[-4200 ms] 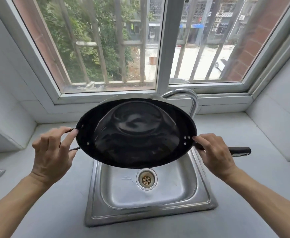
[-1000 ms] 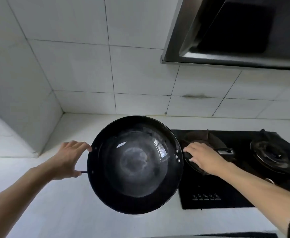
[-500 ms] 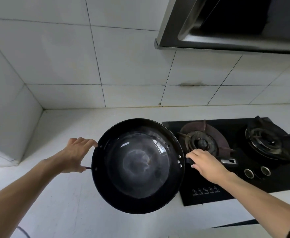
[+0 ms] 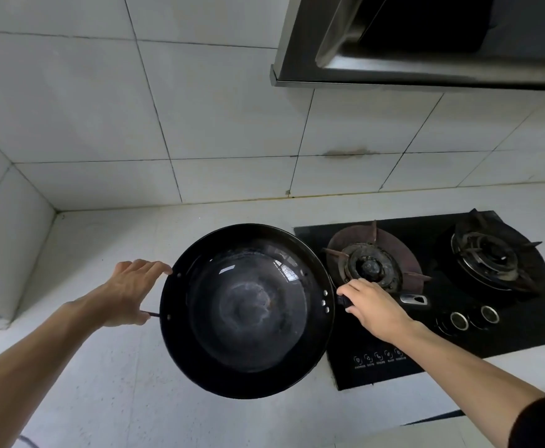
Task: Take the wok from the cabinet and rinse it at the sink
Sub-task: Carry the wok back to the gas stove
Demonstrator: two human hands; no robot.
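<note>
Both burners now fully in view as one wok [image 4: 246,310] shifts left over the counter [image 4: 109,383].
Left hand [image 4: 129,294] grips the loop handle, right hand [image 4: 376,310] the long handle; one hob [image 4: 432,337], two burners, two knobs.

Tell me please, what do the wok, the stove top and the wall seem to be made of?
Wok: dark metal, probably carbon steel or coated; glossy, with rivets at the rim.
Stove top: looks like black glass; flat and smooth, with printed icons.
Wall: white glazed tiles, probably ceramic, with dark grout lines.

Round black wok [image 4: 246,310], open side up, glossy wet-looking inside, held level between left hand [image 4: 125,294] on its small loop handle and right hand [image 4: 372,310] gripping its long handle
</note>
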